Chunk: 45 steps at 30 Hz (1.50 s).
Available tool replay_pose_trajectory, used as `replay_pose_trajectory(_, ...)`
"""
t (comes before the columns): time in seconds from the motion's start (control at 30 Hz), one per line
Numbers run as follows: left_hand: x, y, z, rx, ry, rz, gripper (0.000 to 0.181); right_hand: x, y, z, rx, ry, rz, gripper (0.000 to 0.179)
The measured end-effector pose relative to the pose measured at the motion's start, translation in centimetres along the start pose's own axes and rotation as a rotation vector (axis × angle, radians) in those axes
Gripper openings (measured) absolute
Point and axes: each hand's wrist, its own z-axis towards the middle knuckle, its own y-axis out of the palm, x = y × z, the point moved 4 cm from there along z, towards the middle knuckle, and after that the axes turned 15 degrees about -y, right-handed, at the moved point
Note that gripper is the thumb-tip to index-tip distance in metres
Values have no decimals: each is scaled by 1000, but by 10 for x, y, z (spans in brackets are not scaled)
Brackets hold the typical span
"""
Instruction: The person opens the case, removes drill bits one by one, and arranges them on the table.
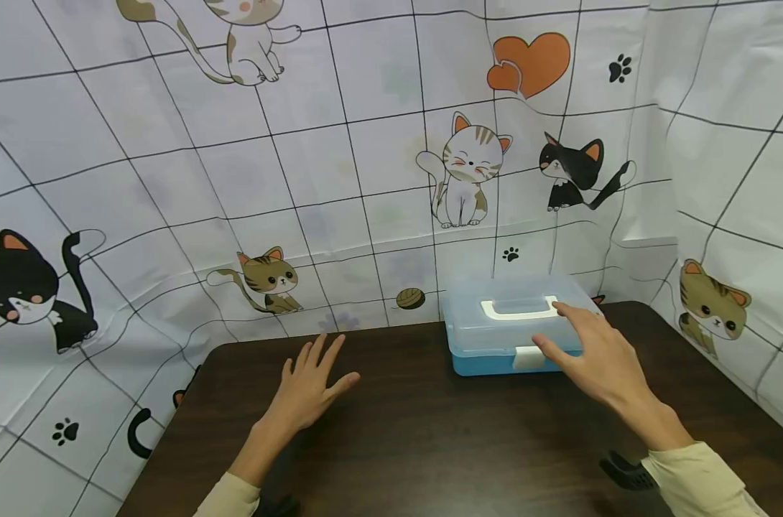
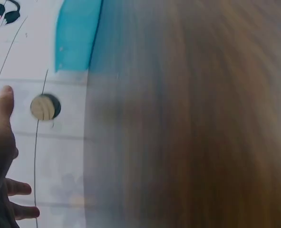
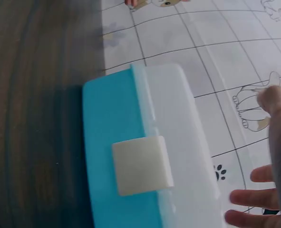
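A plastic storage box with a blue base, a frosted clear lid and a white carry handle stands at the back right of the table. A white latch on its front overlaps both lid and base. My right hand hovers by the box's front right, thumb and fingers spread and holding nothing; it overlaps the lid in the head view. My left hand is over the table's left part, fingers spread, well apart from the box and holding nothing.
The dark brown wooden table ends at a white cloth printed with cats, hearts and grid lines. It hangs behind and along the sides. A black strap shows at the right wrist.
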Motion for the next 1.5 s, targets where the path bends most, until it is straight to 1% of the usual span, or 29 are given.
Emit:
replay_pose_trajectory(0.17, 24, 8, 7, -23, 60, -69, 82, 0, -7, -5, 110, 24, 40, 53)
replay_pose_trajectory(0.23, 33, 11, 10, -42, 68, -84, 81, -1, -9, -6, 122, 25, 47, 49)
replay_pose_trajectory(0.3, 40, 13, 14, -42, 83, -102, 81, -2, -11, -4, 114, 27, 46, 48)
replay_pose_trajectory(0.4, 50, 16, 18, -45, 98, -115, 80, -3, -12, -4, 93, 34, 46, 47)
replay_pose_trajectory(0.5, 57, 21, 18, -44, 116, -124, 79, -4, -10, -6, 75, 61, 49, 46)
replay_pose_trajectory(0.6, 67, 27, 19, -58, 140, -144, 79, -1, -7, -11, 54, 100, 55, 44)
replay_pose_trajectory(0.73, 78, 33, 19, -96, 161, -175, 80, 1, -4, -17, 15, 149, 72, 44)
replay_pose_trajectory(0.8, 82, 35, 20, -113, 162, -184, 80, 1, -1, -18, -1, 168, 89, 45)
replay_pose_trajectory(0.93, 90, 37, 22, -140, 159, -206, 83, 1, 8, -17, -46, 209, 158, 49)
replay_pose_trajectory(1.07, 101, 40, 26, -151, 185, -238, 89, 2, 17, -21, -105, 256, 210, 54)
replay_pose_trajectory(1.23, 115, 41, 33, -148, 226, -299, 94, 3, 27, -19, -149, 281, 233, 60)
replay_pose_trajectory(1.37, 125, 43, 39, -137, 234, -356, 97, 4, 31, -19, -168, 297, 260, 62)
replay_pose_trajectory(1.5, 134, 52, 40, -156, 233, -424, 100, 6, 37, -29, -241, 368, 310, 69)
